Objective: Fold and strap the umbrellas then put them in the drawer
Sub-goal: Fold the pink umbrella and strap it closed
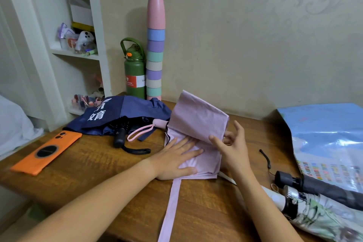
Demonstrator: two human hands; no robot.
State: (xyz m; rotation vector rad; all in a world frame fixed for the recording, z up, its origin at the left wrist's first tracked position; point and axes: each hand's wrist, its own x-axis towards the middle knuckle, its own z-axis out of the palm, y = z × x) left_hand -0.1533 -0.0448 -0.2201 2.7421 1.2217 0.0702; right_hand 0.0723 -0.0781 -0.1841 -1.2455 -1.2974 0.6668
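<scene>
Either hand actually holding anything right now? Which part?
The right hand pinches a raised flap of the pink umbrella at its right edge. The left hand only presses flat on the lower panel, gripping nothing.

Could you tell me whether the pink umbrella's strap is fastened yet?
Not fastened: the strap trails loose across the table from the pink umbrella.

The table [102,165] is brown wood with a low sheen. The pink umbrella [198,124] is thin matt cloth — the navy umbrella [125,112] too. The orange phone case [47,151] looks like smooth matt plastic; the blue bag [326,139] is glossy.
</scene>
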